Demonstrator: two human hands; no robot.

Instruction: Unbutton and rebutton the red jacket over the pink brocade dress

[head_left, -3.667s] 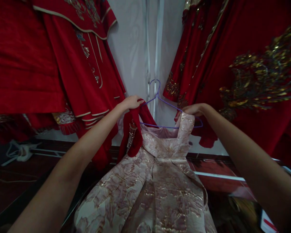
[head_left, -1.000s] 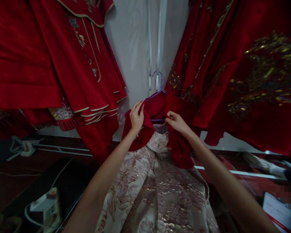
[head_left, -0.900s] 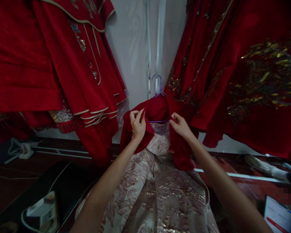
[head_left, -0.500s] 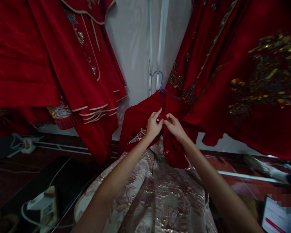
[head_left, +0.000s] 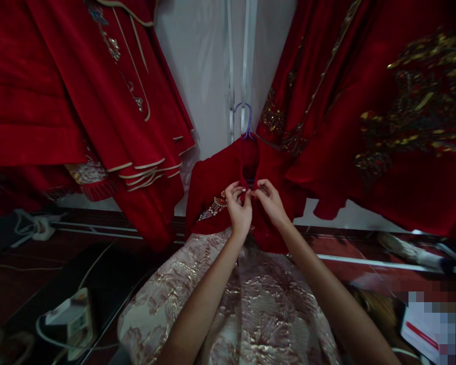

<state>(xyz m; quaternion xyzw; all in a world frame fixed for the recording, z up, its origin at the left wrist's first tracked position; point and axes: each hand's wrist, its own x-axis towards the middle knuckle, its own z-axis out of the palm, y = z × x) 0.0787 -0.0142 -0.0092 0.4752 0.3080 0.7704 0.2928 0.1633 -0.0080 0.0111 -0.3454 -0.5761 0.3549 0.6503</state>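
A short red velvet jacket (head_left: 213,182) hangs on a purple wire hanger (head_left: 245,117) over a pink and gold brocade dress (head_left: 251,304). My left hand (head_left: 238,208) pinches the jacket's left front edge at the chest. Fingertip to fingertip with it, my right hand (head_left: 270,203) pinches the right front edge. The two edges meet between my hands. Beaded trim (head_left: 215,207) shows on the jacket's left panel. The dress's skirt spreads out below my forearms.
Red embroidered garments hang at the left (head_left: 79,91) and at the right (head_left: 383,111), with a white wall (head_left: 209,76) between them. A white device with a cord (head_left: 70,319) lies on a dark surface at the lower left. Papers (head_left: 421,329) lie at the lower right.
The jacket now covers the hanger and the dress's top, which earlier showed bare. My hands came together from the shoulders to the centre front and closed the jacket's edges.
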